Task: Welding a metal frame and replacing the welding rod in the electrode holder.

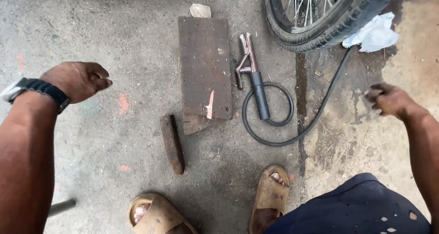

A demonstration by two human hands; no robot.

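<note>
Sandalled feet are planted at the near edge of the concrete floor, with a dark blue garment at about five o'clock. Just beyond the feet, a short rusty metal bar is laid on the floor, its long axis running roughly from six to twelve o'clock. Past it a rusty flat plate is seen, long axis likewise toward twelve. Beside the plate, at its three o'clock side, the welding electrode holder is laid: its black handle points back toward six, its metal jaws toward twelve, and its black cable is looped beneath the handle and led off toward one o'clock.

Neither hand is holding anything. The left hand, with a wristwatch, is held at nine o'clock, its grip loosely curled and empty. The right hand is blurred at three o'clock; its grip appears half curled and empty. The holder lies between them, somewhat nearer the right hand, toward nine o'clock from it.

Farthest off, a bicycle wheel and a white rag are seen at one o'clock.
</note>
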